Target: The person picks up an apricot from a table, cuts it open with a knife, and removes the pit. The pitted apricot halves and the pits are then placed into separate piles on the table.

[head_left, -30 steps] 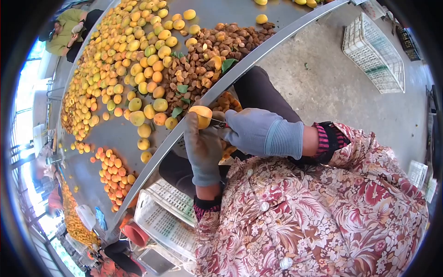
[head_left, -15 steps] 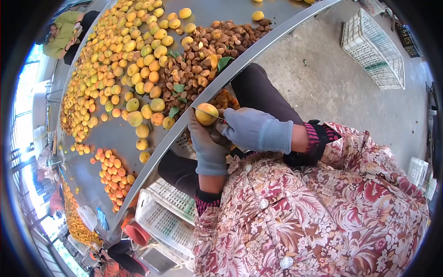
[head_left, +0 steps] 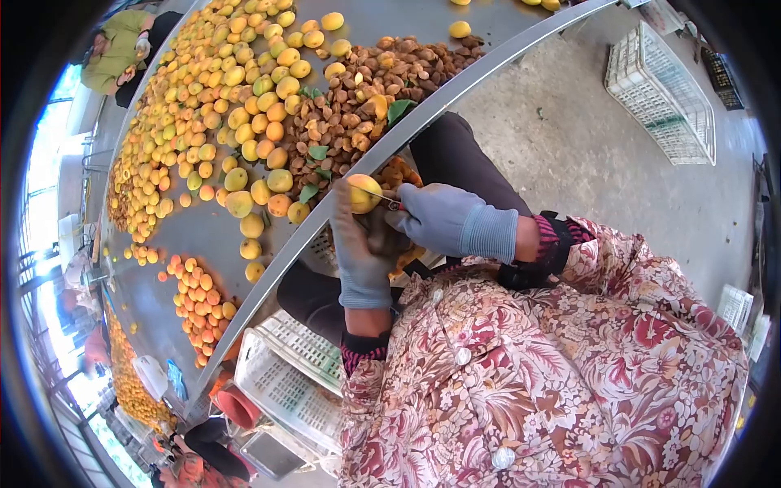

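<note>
Gloved in grey, my left hand (head_left: 362, 248) holds a yellow apricot (head_left: 364, 193) near the metal table's edge; its fingers are partly blurred. My right hand (head_left: 447, 220), also gloved, is closed round the handle of a small knife (head_left: 394, 205). The knife's thin blade lies across the apricot, touching it. Just beyond my hands, a heap of brown pits (head_left: 350, 114) with a few green leaves lies on the table (head_left: 187, 236). Orange fruit halves (head_left: 397, 173) show below the table edge, partly hidden by my hands.
Many whole apricots (head_left: 236, 73) cover the table's far side, with a smaller orange pile (head_left: 199, 305) nearer. White crates (head_left: 285, 382) stand at lower left, another crate (head_left: 663, 93) on the floor at right. A co-worker (head_left: 118, 53) is at upper left, another person (head_left: 199, 468) at lower left.
The apricot and my left fingers have shifted slightly up in the view, and the left hand is more blurred. The knife has moved slightly up and right, its blade still at the apricot.
</note>
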Demonstrator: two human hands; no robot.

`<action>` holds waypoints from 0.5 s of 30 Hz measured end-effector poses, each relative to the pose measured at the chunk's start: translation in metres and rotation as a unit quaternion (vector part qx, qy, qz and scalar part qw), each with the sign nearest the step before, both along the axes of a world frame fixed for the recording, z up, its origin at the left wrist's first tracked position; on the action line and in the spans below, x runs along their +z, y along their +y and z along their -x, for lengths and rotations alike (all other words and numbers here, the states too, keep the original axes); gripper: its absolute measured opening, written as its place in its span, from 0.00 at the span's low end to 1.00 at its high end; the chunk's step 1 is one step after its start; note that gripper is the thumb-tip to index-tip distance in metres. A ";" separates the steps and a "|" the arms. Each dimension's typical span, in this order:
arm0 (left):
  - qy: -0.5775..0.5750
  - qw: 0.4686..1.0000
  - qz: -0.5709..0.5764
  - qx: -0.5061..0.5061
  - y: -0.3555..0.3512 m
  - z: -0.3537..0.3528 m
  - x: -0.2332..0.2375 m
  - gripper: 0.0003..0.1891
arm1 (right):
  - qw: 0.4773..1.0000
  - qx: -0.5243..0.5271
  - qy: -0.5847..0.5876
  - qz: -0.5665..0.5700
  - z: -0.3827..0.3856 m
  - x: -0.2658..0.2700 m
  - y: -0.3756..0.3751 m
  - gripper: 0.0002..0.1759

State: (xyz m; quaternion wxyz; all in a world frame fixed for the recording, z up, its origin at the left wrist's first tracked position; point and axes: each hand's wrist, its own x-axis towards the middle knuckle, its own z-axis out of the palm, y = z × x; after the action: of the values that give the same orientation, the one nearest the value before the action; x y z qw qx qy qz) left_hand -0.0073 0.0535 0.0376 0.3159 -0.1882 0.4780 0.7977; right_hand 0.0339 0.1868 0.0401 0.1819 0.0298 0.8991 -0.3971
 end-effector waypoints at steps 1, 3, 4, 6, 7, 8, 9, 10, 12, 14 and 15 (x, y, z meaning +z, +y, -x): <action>-0.005 0.990 -0.132 -0.049 -0.018 0.008 -0.023 0.31 | 1.000 0.004 0.001 -0.002 -0.003 0.002 0.001 0.20; -0.002 0.961 -0.261 -0.096 -0.032 0.013 -0.045 0.32 | 1.000 0.023 -0.010 -0.009 -0.007 0.010 0.005 0.21; 0.058 0.944 -0.302 -0.117 -0.036 0.015 -0.046 0.31 | 1.000 0.026 -0.004 -0.010 -0.008 0.015 0.011 0.21; 0.123 0.922 -0.341 -0.134 -0.040 0.012 -0.034 0.31 | 0.998 0.030 0.003 0.058 -0.010 0.031 0.023 0.20; 0.168 0.970 -0.137 -0.107 -0.035 0.005 -0.010 0.31 | 0.970 -0.073 -0.062 0.225 -0.010 0.045 0.026 0.18; 0.202 0.973 0.073 -0.078 -0.029 -0.001 0.006 0.31 | 0.970 -0.075 -0.061 0.224 -0.008 0.051 0.027 0.18; 0.203 0.973 0.070 -0.081 -0.024 -0.002 0.011 0.31 | 0.930 -0.148 -0.081 0.326 -0.002 0.057 0.027 0.18; 0.304 0.934 0.167 -0.082 -0.018 -0.005 0.015 0.31 | 0.873 -0.220 -0.100 0.424 0.003 0.059 0.024 0.18; 0.404 0.874 0.257 -0.086 -0.017 -0.004 0.016 0.31 | 0.866 -0.214 -0.048 0.450 0.017 0.041 0.009 0.18; 0.660 0.508 0.527 -0.167 -0.028 0.004 0.013 0.31 | 0.801 -0.188 -0.147 0.550 0.024 0.018 -0.003 0.18; 0.648 0.499 0.544 -0.185 -0.027 0.001 0.024 0.32 | 0.812 -0.179 -0.139 0.539 0.020 0.026 -0.002 0.18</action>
State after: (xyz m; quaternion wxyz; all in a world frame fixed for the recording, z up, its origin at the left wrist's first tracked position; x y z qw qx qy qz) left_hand -0.0087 0.0262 0.0611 -0.1073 0.3398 0.9124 0.2012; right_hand 0.0136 0.1850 0.0664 0.2176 0.1421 0.4853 -0.8348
